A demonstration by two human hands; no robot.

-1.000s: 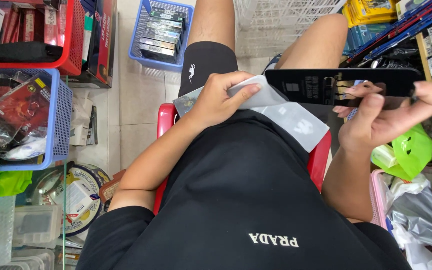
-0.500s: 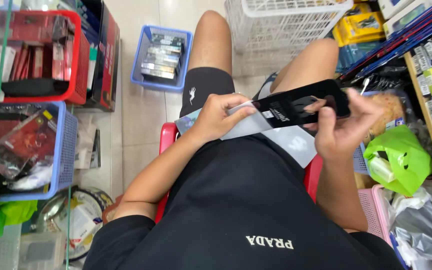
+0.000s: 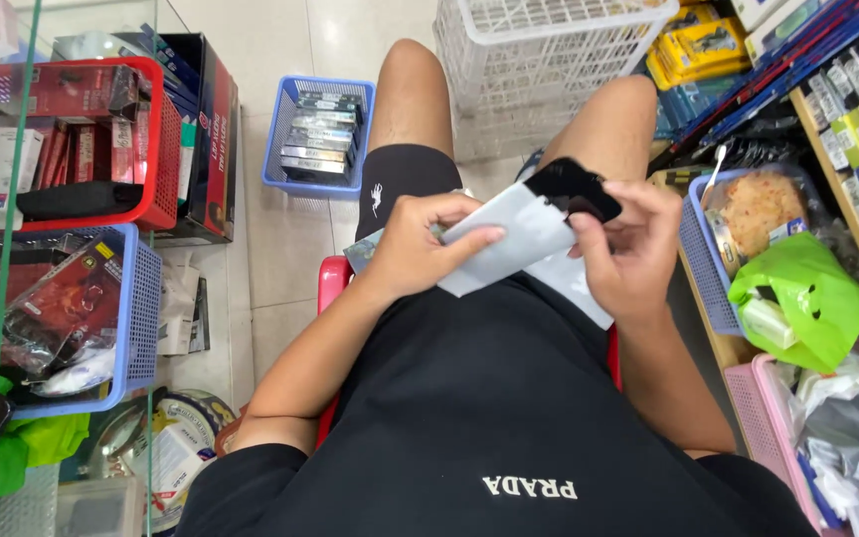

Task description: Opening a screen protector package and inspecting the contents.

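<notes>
Left hand (image 3: 420,249): gripping a white pouch (image 3: 509,244) by its left end, thumb lying along the top, over the lap. Right hand (image 3: 633,249): pinching a black item (image 3: 574,187) at the pouch's upper right end, item sitting partly inside the pouch mouth. Person is sitting on a red stool (image 3: 333,283). Blue basket (image 3: 318,134) of stacked boxes is standing on the floor beyond the left knee; white basket (image 3: 539,70) beyond the right knee; green bag (image 3: 797,298) lying to the right.
</notes>
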